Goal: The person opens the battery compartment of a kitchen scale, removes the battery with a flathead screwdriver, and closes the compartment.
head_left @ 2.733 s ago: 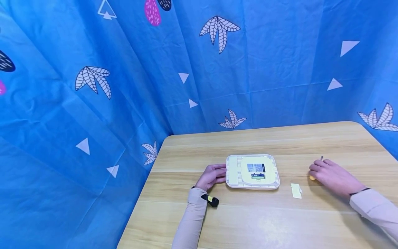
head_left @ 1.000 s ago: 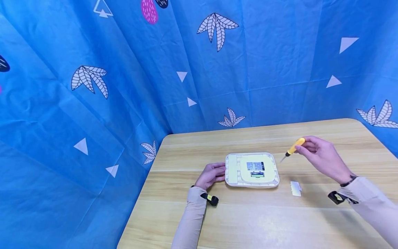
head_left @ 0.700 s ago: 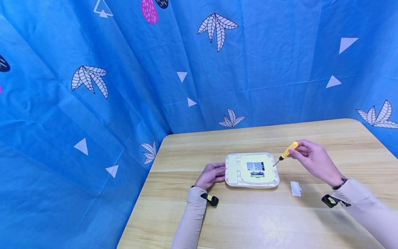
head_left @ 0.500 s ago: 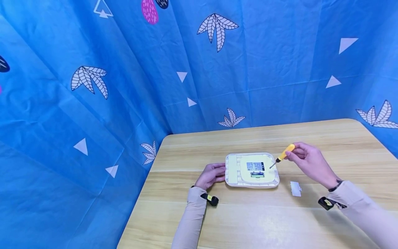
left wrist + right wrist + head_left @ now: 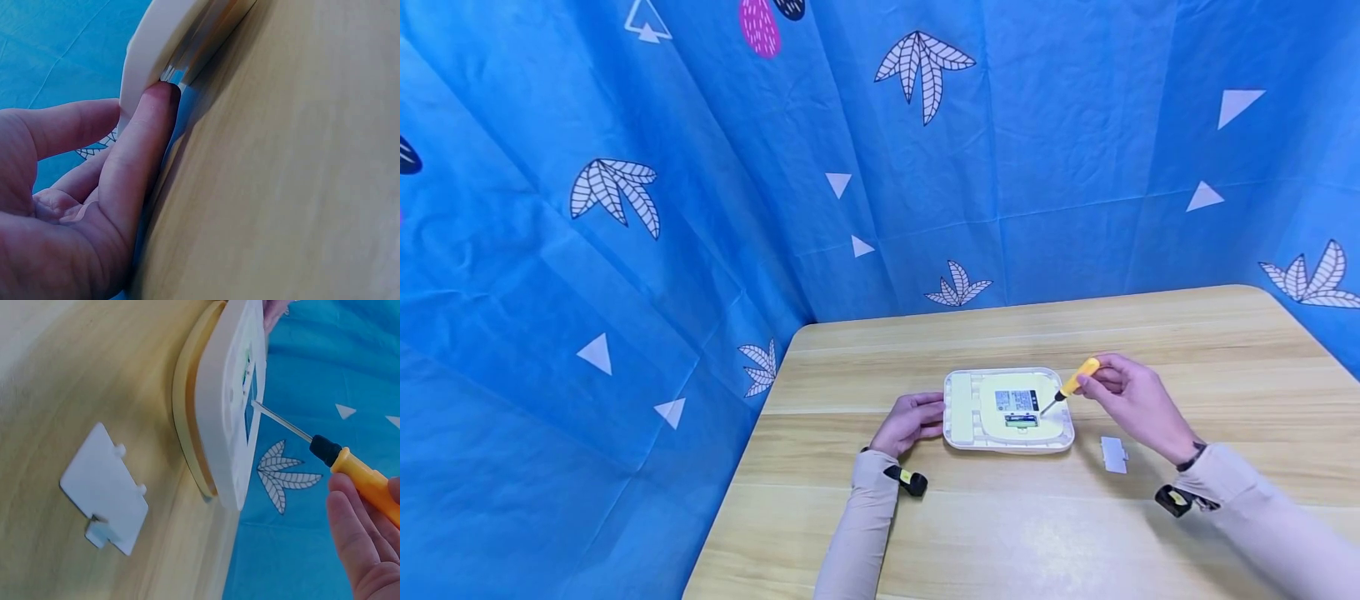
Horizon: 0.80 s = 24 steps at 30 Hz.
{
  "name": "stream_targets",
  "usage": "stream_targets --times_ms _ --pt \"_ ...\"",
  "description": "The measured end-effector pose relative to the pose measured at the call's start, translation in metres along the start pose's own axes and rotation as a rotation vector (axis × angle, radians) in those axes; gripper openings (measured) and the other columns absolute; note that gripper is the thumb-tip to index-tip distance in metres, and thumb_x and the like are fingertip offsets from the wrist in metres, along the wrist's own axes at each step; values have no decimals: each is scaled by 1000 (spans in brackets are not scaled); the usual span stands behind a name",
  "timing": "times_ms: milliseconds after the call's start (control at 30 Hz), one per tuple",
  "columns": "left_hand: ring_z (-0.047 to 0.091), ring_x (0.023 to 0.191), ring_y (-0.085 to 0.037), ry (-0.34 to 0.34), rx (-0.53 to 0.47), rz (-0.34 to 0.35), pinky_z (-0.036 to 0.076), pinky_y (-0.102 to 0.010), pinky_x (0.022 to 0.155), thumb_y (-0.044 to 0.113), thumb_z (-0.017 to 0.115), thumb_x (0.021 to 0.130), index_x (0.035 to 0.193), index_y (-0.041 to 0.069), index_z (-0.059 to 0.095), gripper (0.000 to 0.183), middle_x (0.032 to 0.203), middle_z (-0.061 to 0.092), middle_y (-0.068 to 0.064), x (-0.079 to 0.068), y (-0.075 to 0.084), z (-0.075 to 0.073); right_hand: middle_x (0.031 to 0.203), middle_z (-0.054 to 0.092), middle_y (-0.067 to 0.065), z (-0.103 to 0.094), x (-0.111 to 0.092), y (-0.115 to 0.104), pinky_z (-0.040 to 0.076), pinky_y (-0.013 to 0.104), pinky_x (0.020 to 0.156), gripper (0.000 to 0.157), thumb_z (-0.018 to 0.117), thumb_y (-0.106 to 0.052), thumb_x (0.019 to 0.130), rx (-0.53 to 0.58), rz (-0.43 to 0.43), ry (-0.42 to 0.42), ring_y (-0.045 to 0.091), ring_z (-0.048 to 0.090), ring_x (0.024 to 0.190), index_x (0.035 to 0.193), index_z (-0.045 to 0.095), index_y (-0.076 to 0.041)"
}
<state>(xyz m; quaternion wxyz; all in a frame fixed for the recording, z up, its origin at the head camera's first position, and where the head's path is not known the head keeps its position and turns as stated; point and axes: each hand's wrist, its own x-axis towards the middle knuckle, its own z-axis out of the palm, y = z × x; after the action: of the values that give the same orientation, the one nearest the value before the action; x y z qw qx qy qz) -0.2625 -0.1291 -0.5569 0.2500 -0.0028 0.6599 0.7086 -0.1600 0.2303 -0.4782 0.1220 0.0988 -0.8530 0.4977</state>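
A white flat device like a kitchen scale lies underside up, its label and battery compartment exposed. Batteries sit in that compartment. My left hand holds the device's left edge; in the left wrist view one finger reaches beneath the rim and another digit meets its side. A yellow-handled screwdriver is pinched in my right hand. Its metal shaft slants down-left, with the tip at the compartment's right end; whether it touches the batteries I cannot tell. The white battery cover lies on the table, right of the device.
The wooden table carries the device and cover. Behind it and on the left hangs a blue patterned curtain. Black wrist-worn cameras stick out from the left wrist and the right wrist.
My right hand has picked up the screwdriver from the table's right side and carried it left, its tip moving across the device to the battery compartment. My left hand stays at the device's edge.
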Motion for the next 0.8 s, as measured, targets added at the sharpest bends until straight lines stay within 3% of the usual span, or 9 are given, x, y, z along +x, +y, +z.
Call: stream_targets --times_ms 667,800 --pt "74 111 -26 -3 9 6 66 -35 92 5 64 100 142 -6 56 44 134 67 -27 -1 -1 0 104 77 25 13 -3 2 60 9 72 26 64 -15 103 -19 22 21 -5 72 83 118 61 7" --pt "74 110 -26 -2 5 4 66 -34 92 5 64 100 142 -7 56 44 133 67 -26 -1 -1 0 103 77 26 15 -3 0 59 7 73 25 65 -14 103 -29 6 32 5 76 85 116 62 7"
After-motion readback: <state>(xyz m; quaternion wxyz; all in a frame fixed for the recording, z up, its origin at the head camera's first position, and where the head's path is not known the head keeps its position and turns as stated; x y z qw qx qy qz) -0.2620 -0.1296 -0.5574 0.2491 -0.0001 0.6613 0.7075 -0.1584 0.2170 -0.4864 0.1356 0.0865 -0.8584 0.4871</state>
